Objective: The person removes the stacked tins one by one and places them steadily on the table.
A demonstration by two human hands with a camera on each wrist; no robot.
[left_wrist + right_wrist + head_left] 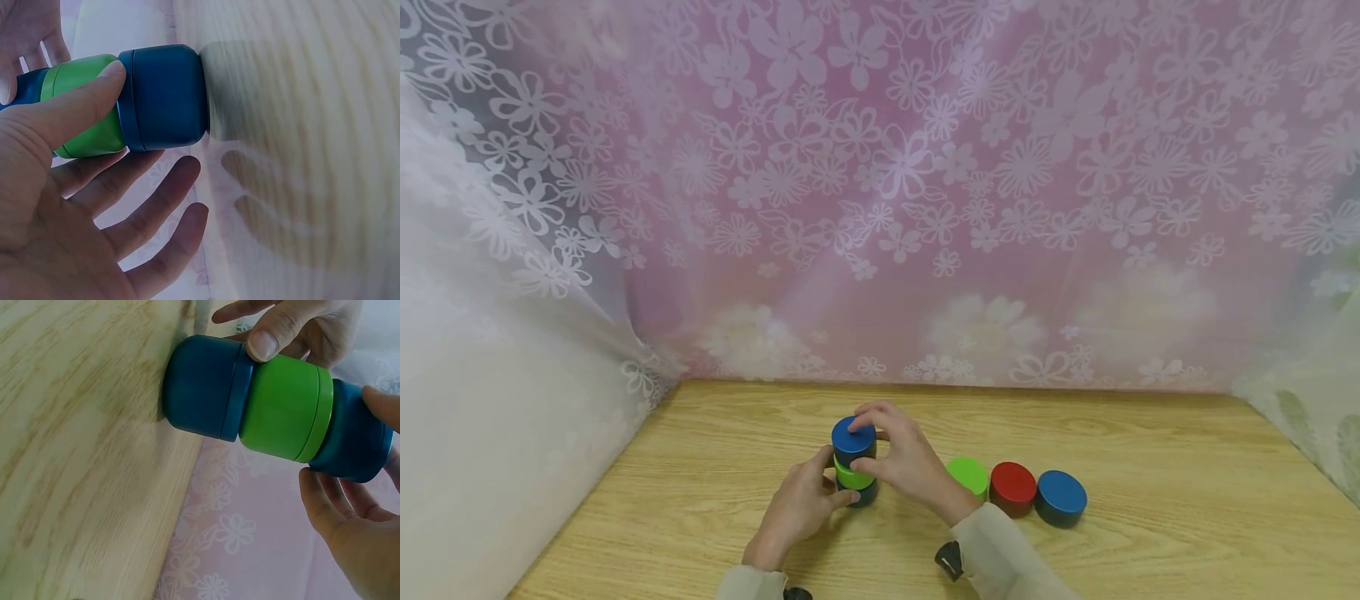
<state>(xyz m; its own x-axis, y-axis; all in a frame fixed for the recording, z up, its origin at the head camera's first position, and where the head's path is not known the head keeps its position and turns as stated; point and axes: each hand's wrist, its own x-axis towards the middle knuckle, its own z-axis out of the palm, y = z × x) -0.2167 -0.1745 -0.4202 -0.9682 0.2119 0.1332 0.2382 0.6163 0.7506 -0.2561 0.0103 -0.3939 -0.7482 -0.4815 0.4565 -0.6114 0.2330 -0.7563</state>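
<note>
Three small round lidded jars stand in a column on the table: a lower blue jar (169, 97), a green jar (284, 407) in the middle and an upper blue jar (853, 437) on top. With thumb and fingers, my right hand (910, 454) grips the upper blue jar from the right. My left hand (799, 504) holds the column from the left. Its thumb (87, 103) lies along the green jar, the tip at the seam with the lower blue one. Its lower fingers spread out below, past the jars, in the left wrist view.
Right of the column a second green jar (967, 476), a red jar (1012, 487) and another blue jar (1061, 497) stand in a row. My right forearm partly covers the green one. A flowered curtain (880, 325) hangs along the back edge of the wooden table (1180, 467).
</note>
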